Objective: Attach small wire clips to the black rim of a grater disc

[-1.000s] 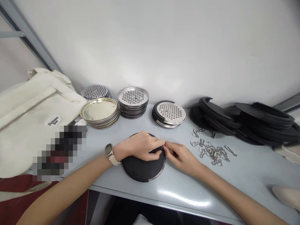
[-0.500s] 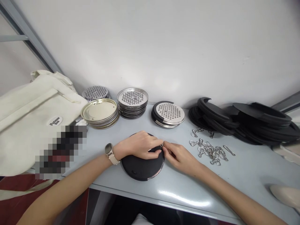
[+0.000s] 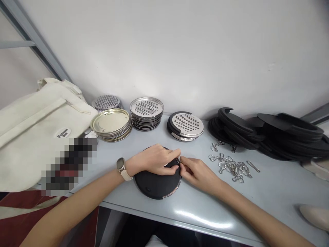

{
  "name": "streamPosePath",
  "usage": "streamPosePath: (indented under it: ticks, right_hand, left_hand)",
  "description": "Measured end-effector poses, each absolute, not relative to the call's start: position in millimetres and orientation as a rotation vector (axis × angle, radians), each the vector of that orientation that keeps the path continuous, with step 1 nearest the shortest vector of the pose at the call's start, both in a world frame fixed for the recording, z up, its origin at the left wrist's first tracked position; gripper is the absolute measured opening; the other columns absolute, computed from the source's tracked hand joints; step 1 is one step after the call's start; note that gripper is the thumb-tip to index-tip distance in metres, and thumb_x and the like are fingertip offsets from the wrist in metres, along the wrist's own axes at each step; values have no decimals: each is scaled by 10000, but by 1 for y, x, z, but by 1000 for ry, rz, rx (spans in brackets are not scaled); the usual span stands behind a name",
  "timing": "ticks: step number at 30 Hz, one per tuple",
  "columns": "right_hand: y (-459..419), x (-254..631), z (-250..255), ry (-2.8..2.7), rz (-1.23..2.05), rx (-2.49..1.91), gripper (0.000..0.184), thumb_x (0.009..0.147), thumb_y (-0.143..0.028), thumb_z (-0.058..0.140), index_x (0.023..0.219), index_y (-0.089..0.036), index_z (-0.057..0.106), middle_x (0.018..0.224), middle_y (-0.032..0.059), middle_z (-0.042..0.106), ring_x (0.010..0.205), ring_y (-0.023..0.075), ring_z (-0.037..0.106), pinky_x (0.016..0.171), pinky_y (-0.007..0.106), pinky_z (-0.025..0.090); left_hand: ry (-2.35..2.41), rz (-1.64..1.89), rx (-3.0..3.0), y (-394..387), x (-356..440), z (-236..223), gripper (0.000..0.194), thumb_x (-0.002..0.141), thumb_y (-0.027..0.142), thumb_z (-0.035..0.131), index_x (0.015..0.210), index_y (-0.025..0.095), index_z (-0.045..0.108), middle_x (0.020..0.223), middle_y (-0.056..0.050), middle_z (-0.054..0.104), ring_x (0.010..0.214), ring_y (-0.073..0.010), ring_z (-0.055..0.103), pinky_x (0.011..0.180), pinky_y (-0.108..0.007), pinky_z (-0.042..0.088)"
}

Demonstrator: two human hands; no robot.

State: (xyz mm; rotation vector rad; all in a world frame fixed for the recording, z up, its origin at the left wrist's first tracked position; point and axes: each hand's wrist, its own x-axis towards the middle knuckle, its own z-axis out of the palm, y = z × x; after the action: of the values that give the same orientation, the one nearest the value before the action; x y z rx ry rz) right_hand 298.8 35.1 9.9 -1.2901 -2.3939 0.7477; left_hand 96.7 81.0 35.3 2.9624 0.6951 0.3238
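A round black disc (image 3: pixel 158 187) with a thin shiny rim on its right lies on the table in front of me. My left hand (image 3: pixel 155 160), wearing a watch, rests across its top, thumb and index finger closed around its right upper edge. At that edge my right hand (image 3: pixel 196 173) pinches a small metal clip (image 3: pixel 178 160), mostly covered by the fingertips. Right of my hands is a loose pile of similar metal clips (image 3: pixel 232 166). Behind the disc, a silver perforated grater plate (image 3: pixel 189 123) tops a short stack partly cased in black.
Grater plates (image 3: pixel 147 108) are stacked at the back, beside a pile of gold-toned lids (image 3: pixel 110 121). Black round covers (image 3: pixel 239 127) heap up at right. A cream bag (image 3: pixel 48 137) fills the left side of the grey table (image 3: pixel 205 202); a pale rounded object (image 3: pixel 315 216) sits at right.
The whole view has shifted slightly. My left index finger has lifted a little off the edge; both hands stay at the same spot on the disc.
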Motion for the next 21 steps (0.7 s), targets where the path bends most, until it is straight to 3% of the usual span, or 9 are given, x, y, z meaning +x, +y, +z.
streamPosePath:
  ticks: [5, 12, 21]
  right_hand:
    - [35, 298, 12, -2400, 743, -1292, 136, 887, -206, 387, 752, -208, 393, 613, -44, 443, 527, 99, 410, 529, 225, 295]
    - [33, 298, 13, -2412, 683, -1305, 187, 847, -173, 414, 685, -212, 331, 563, -59, 379, 495, 91, 364, 506, 225, 270]
    - [34, 298, 15, -2395, 788, -1271, 137, 921, -204, 335, 806, -205, 410, 616, -45, 435, 521, 100, 398, 529, 227, 297]
  left_hand:
    - [619, 330, 2963, 81, 97, 35, 149, 873, 337, 443, 883, 188, 446, 680, 1, 591, 561, -149, 541, 509, -269, 284]
    - [546, 366, 2960, 83, 97, 34, 112, 871, 297, 444, 847, 188, 462, 668, 8, 570, 566, -132, 525, 507, -273, 270]
    - [610, 368, 2956, 83, 97, 32, 134, 855, 317, 469, 866, 185, 450, 651, 16, 563, 539, -134, 509, 495, -285, 270]
